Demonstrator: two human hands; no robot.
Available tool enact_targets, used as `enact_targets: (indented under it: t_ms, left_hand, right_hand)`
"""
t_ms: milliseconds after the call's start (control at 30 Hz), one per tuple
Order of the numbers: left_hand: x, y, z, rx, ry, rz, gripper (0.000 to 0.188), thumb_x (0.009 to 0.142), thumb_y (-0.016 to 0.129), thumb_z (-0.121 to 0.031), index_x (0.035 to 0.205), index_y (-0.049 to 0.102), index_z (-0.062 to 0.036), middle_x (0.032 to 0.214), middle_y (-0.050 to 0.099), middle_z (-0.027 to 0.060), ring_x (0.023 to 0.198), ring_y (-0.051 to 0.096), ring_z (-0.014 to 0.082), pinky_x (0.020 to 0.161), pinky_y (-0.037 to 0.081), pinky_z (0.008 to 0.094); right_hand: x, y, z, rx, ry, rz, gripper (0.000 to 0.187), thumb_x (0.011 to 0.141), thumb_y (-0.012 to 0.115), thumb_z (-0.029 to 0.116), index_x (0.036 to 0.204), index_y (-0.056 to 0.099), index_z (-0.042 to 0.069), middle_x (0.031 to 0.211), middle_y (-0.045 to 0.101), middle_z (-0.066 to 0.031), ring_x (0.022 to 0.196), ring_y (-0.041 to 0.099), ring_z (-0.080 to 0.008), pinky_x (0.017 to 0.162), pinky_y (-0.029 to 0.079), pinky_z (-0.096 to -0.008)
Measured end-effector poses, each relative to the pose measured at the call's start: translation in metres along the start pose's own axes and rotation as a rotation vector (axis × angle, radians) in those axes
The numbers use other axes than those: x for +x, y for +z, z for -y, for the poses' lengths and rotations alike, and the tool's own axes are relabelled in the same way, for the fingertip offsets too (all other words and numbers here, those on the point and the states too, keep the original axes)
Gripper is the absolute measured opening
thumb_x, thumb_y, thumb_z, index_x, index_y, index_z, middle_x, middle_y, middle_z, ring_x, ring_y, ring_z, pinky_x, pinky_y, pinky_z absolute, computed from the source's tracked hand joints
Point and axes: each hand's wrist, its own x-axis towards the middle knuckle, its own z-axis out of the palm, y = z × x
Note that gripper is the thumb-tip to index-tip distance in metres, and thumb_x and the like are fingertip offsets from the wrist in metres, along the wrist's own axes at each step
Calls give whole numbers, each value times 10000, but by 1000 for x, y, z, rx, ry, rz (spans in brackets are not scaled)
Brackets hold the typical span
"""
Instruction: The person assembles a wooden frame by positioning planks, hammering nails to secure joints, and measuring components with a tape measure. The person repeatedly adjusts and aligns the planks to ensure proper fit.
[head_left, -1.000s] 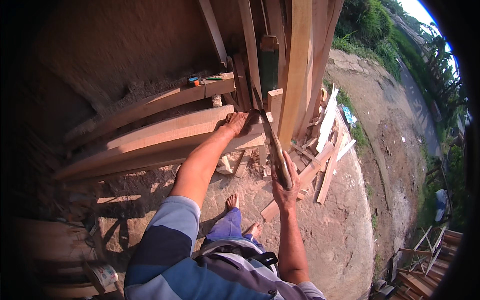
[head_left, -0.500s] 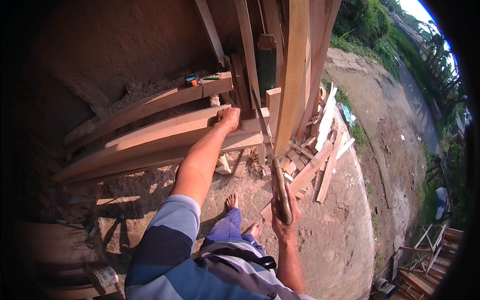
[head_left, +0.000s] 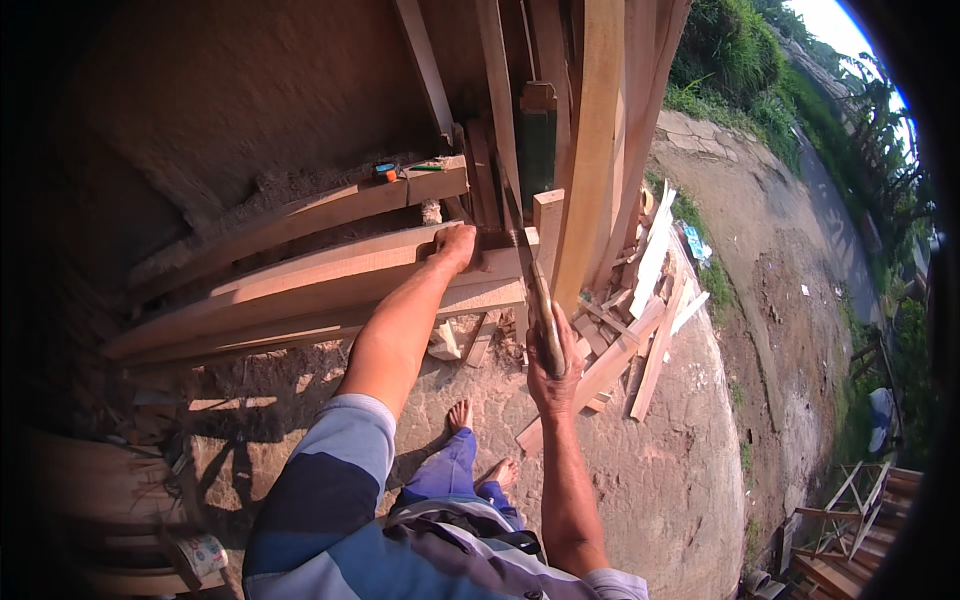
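My right hand (head_left: 555, 362) is wrapped round the wooden handle of a handsaw (head_left: 541, 292). The narrow blade points away from me and crosses the wood near the right end of a long board (head_left: 330, 274). Whether its teeth sit in a cut is too small to tell. My left hand (head_left: 456, 246) is closed over the board's upper edge, a little left of the blade. The board lies alongside other timbers, and a short upright wood piece (head_left: 547, 215) stands just beyond the saw.
A small blue-and-orange item (head_left: 386, 172) and a green pencil (head_left: 428, 167) lie on the rear beam (head_left: 330, 205). Tall planks (head_left: 590, 150) lean upright just right of the saw. Wood offcuts (head_left: 630, 350) are heaped beside them. My bare feet (head_left: 460, 415) stand on the rough floor.
My right hand has pushed the saw forward, away from me and slightly left. My left hand keeps its place on the board.
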Motion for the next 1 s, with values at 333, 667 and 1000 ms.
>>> enact_targets:
  t_ms: [333, 667, 1000]
  left_hand:
    - [-8, -37, 5, -245, 84, 76, 725, 523, 956, -568, 975, 752, -39, 1004, 759, 171, 1007, 725, 360, 798, 556, 538]
    - [-6, -25, 6, -184, 96, 53, 231, 800, 720, -140, 1010, 771, -59, 1023, 764, 176, 975, 743, 361, 761, 594, 507]
    - [2, 5, 4, -253, -71, 35, 229, 774, 785, -200, 1001, 788, -171, 903, 759, 93, 963, 746, 185, 736, 583, 386]
  right_hand:
    - [-82, -55, 22, -87, 2, 20, 535, 912, 732, 181, 1383, 579, -19, 1197, 717, -210, 1049, 735, -286, 926, 549, -369]
    - [-79, -50, 1, 55, 178, 53, 603, 922, 730, 262, 1429, 546, -6, 1278, 686, -184, 1128, 692, -258, 960, 527, -361]
    - [69, 46, -22, 31, -126, -63, 503, 927, 715, 134, 1401, 581, 29, 1230, 711, -180, 1075, 715, -259, 930, 529, -326]
